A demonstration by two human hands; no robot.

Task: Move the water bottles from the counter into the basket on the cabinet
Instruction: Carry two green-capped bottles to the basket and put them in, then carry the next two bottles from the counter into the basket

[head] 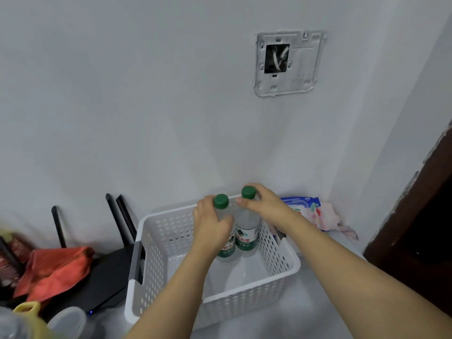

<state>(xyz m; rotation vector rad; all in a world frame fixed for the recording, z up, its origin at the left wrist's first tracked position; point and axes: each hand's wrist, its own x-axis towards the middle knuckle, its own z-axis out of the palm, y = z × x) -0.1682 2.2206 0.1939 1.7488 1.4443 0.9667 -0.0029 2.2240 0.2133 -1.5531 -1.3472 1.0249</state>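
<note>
Two clear water bottles with green caps and green labels stand upright side by side at the far end of the white perforated basket (156, 260). My left hand (211, 222) grips the left bottle (226, 250) just under its cap. My right hand (263, 204) holds the right bottle (247, 231) around its neck, fingers beside the cap. Both bottle bases rest on or just above the basket floor; I cannot tell which.
The basket sits on a white cabinet top (305, 304) against a white wall. A black router (107, 275) with antennas and an orange cloth (56, 267) lie to the left. A wipes packet (308, 211) lies behind right. A dark door frame (415, 236) stands at right.
</note>
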